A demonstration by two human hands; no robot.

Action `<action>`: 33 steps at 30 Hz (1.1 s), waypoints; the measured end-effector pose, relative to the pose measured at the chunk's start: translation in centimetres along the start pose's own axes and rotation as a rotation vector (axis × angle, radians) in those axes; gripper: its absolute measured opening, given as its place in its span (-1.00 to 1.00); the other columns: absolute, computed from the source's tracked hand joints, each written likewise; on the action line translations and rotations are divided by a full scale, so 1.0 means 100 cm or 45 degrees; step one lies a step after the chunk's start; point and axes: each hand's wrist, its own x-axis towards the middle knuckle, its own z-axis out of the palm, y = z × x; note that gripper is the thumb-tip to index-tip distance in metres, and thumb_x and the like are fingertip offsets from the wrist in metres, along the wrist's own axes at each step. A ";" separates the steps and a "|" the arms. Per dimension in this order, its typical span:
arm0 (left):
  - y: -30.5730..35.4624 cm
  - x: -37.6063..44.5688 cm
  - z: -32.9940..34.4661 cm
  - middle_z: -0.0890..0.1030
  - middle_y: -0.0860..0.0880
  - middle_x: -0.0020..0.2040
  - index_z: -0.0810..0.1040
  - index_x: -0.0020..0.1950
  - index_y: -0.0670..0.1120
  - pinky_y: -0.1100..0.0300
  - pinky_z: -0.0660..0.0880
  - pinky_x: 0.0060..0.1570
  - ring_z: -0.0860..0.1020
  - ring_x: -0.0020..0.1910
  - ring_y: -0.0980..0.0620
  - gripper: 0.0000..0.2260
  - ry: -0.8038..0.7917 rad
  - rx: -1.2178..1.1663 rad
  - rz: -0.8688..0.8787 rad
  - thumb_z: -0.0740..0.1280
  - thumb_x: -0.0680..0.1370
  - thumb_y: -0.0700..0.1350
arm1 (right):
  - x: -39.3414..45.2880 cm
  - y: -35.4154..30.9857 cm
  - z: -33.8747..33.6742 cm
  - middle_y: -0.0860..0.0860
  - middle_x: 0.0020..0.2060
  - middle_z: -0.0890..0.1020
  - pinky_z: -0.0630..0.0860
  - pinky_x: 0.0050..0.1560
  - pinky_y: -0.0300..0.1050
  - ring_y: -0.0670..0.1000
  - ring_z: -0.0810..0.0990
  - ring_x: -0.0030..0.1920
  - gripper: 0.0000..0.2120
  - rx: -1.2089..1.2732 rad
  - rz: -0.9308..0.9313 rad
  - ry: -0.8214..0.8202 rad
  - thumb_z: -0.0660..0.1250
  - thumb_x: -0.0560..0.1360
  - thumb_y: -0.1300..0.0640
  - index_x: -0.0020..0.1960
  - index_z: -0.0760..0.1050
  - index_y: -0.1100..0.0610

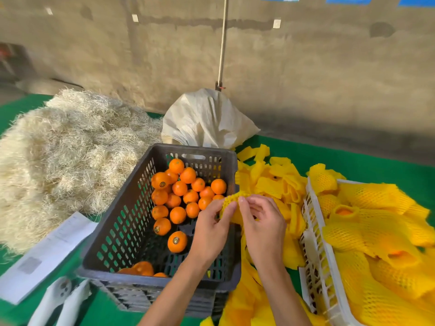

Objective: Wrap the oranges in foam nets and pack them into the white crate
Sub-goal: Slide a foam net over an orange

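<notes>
Pinching one yellow foam net (231,203) from both sides: left hand (211,228) gripping its left edge between thumb and curled fingers, right hand (263,222) gripping its right edge the same way, fingers of both clamped on the mesh. Net held over the right rim of the dark crate (131,231), at centre frame; bright yellow, open diamond mesh, soft and crumpled, upper edge scalloped. Whether an orange sits inside, impossible to tell.

At 8 o'clock, lying on the green table (353,158): two white handles (61,300) and a printed paper sheet (47,252), just left of the dark crate.

Inside the dark crate: loose oranges (177,241), glossy, deep orange, several bearing small dark stickers; most heaped toward the far right corner, a few near the front wall.

At 4 o'clock, well right of the hands: white crate (316,250), slatted wall, filled with wrapped oranges (343,211), each sheathed in yellow mesh with orange skin showing at the open ends.

Between the two crates, from 6 to 1 o'clock: pile of spare nets (270,182), flattened and overlapping.

At 10 o'clock: large mound of pale straw (70,147), touching the dark crate's left wall.

At 12 o'clock, behind the dark crate: white woven sack (207,118), slumped, a rope (222,41) rising from its top against the concrete wall (329,67).
</notes>
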 end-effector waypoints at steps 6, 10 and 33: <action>-0.008 0.009 -0.013 0.71 0.11 -0.11 0.74 0.04 0.02 0.27 0.50 -0.12 0.60 -0.14 0.17 -0.71 0.099 -0.165 -0.120 0.22 0.73 -0.01 | 0.013 0.002 0.021 -0.11 -0.09 0.62 0.51 -0.18 -0.37 -0.14 0.62 -0.07 -0.79 0.112 0.341 -0.014 0.48 0.49 0.15 0.02 0.49 -0.02; -0.021 0.026 -0.026 0.60 -0.34 -0.17 0.61 -0.01 -0.32 -0.04 0.50 -0.11 0.51 -0.23 -0.18 -0.57 0.294 -0.241 -0.219 0.19 0.74 0.01 | 0.019 0.013 0.031 -0.16 -0.06 0.62 0.48 -0.19 -0.39 -0.26 0.58 -0.07 -0.75 -0.075 0.298 -0.278 0.44 0.52 0.13 0.14 0.52 -0.12; -0.145 0.097 -0.109 0.59 -0.12 0.15 0.51 0.19 -0.10 0.08 0.62 -0.26 0.62 -0.08 -0.04 -0.40 -0.567 1.052 -0.999 0.51 0.41 0.33 | 0.028 0.027 0.060 -0.02 -0.15 0.58 0.41 -0.19 -0.19 0.02 0.53 -0.11 -0.92 -0.502 0.176 -0.364 0.35 0.61 0.09 0.03 0.51 0.10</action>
